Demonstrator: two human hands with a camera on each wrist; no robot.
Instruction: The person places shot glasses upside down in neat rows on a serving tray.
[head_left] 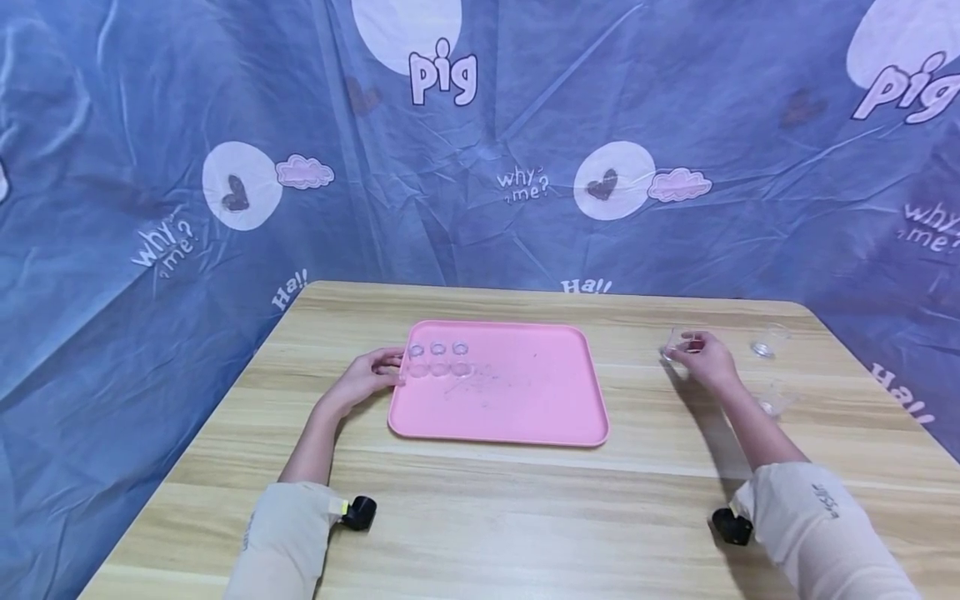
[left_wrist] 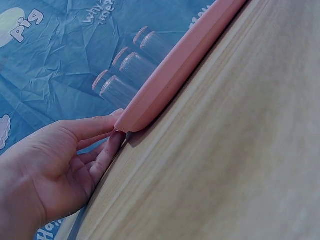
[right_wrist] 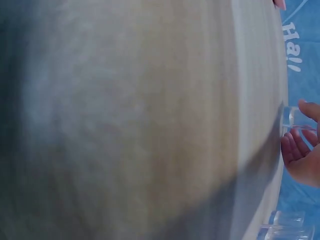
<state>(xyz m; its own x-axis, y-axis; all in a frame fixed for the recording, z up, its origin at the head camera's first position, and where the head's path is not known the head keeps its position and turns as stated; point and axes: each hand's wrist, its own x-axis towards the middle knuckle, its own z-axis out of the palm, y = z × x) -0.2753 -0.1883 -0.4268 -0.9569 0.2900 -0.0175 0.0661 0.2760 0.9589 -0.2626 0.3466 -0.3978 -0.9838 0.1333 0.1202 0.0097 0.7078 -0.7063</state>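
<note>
A pink tray [head_left: 525,408] lies in the middle of the wooden table [head_left: 480,517]. Three small clear cups [head_left: 438,358] stand in a row near the tray's far left corner and also show in the left wrist view as clear cups [left_wrist: 131,64]. My left hand [head_left: 367,377] pinches the tray's left rim [left_wrist: 165,82], thumb on top and fingers [left_wrist: 107,152] against its edge. To the right of the tray, my right hand [head_left: 703,357] holds a clear cup [head_left: 677,342] on the table. In the right wrist view the fingers [right_wrist: 295,147] curl round that cup [right_wrist: 294,118].
Two more clear cups stand on the table right of my right hand, one further back [head_left: 769,340] and one nearer [head_left: 777,402]. A blue printed cloth [head_left: 480,167] hangs behind and around the table. The table's far edge lies close behind the tray.
</note>
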